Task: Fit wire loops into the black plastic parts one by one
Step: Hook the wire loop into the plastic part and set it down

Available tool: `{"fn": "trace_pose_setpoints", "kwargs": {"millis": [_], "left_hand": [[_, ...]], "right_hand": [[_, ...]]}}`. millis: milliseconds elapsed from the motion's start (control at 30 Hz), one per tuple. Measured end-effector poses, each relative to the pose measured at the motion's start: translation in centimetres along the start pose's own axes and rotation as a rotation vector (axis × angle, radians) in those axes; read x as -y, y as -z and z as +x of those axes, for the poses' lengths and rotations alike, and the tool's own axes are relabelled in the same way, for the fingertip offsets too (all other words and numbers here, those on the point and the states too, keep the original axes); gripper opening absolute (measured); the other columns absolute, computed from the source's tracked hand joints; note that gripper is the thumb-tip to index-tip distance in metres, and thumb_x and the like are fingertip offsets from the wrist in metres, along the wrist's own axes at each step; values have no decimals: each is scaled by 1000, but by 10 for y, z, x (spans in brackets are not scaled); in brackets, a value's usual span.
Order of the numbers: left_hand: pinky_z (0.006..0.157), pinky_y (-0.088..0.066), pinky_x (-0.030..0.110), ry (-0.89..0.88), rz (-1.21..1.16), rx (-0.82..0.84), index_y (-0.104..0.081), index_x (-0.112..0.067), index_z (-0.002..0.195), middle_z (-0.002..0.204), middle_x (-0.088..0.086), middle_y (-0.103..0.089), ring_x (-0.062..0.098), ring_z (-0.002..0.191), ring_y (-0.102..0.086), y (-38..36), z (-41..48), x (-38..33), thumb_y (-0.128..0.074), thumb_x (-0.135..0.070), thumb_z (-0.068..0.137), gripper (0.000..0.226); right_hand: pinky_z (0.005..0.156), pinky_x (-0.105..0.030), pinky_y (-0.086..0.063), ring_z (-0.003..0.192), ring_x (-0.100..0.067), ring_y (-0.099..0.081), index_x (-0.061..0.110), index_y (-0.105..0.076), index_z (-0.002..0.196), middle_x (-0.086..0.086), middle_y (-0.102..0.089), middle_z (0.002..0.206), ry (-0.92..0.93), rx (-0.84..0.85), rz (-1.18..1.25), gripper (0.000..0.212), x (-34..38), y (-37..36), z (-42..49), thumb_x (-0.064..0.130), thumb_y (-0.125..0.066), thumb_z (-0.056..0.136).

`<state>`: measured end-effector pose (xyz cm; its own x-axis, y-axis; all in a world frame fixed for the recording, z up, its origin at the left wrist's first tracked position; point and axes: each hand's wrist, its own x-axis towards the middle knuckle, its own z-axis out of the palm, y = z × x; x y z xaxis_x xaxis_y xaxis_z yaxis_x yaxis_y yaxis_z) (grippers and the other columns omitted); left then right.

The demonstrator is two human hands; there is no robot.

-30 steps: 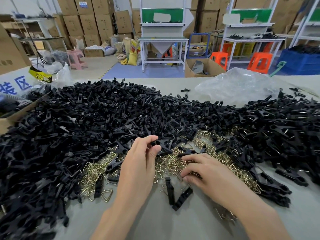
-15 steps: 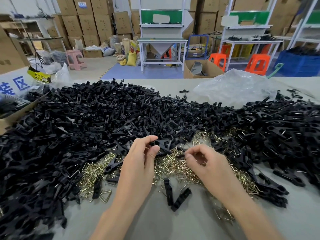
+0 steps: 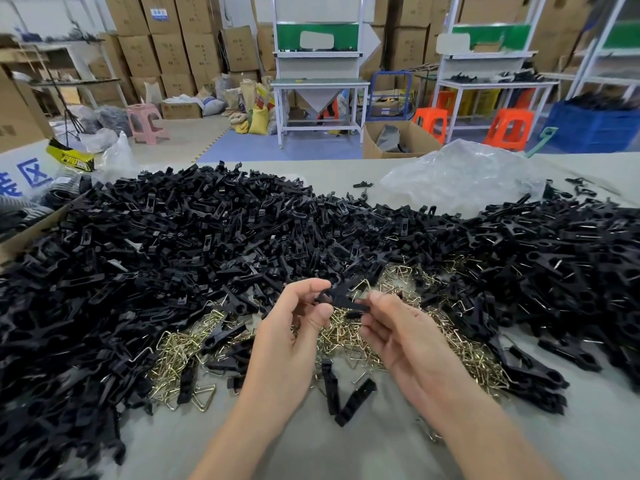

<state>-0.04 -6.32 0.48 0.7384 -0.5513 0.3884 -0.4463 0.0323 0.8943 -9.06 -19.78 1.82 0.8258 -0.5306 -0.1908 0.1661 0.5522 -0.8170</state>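
My left hand [image 3: 294, 334] pinches a black plastic part [image 3: 341, 296] between thumb and fingers, held above the table. My right hand [image 3: 398, 330] meets it from the right, its fingertips on the part's other end, with a brass wire loop [image 3: 363, 285] sticking up at the part. Below the hands lies a heap of brass wire loops [image 3: 346, 336]. A big pile of black plastic parts [image 3: 207, 244] spreads over the table on the left and behind. Two black parts [image 3: 346, 393] lie loose on the table just in front of my hands.
Another black pile [image 3: 554, 258] covers the right side of the grey table [image 3: 381, 445]. A crumpled clear plastic bag [image 3: 464, 174] sits at the back right. A cardboard box edge [image 3: 31, 230] is at the far left. Shelves, stools and cartons stand beyond the table.
My right hand has lifted off the wire heap and come up to the part in my left hand. Both hands now hold it together, a little higher than before.
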Motion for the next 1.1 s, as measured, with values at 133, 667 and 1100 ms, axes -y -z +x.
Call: {"fn": "trace_pose_setpoints", "kwargs": {"millis": [133, 667, 1100], "left_hand": [[78, -44, 9, 11, -31, 0, -62, -43, 111, 92, -16, -67, 6, 91, -64, -1, 0, 0, -56, -33, 95, 19], [76, -54, 27, 38, -96, 52, -63, -47, 111, 93, -11, -69, 11, 84, -66, -2, -1, 0, -57, -20, 100, 30], [97, -46, 18, -75, 4, 234, -68, -43, 111, 134, -17, -49, 10, 124, -53, -8, -7, -4, -58, -20, 101, 27]], "right_hand": [[65, -21, -59, 67, -8, -66, 15, -81, 71, -2, -70, 75, -1, 28, 61, 11, -2, -1, 1, 24, -75, 72], [73, -30, -58, 84, -12, -66, 21, -82, 91, -4, -75, 105, 1, 205, -103, 18, -5, 3, 2, 30, -68, 83], [113, -46, -43, 117, -23, -58, 18, -53, 146, -5, -69, 102, -135, 601, 122, 66, -1, 3, -12, 25, -77, 86]]}}
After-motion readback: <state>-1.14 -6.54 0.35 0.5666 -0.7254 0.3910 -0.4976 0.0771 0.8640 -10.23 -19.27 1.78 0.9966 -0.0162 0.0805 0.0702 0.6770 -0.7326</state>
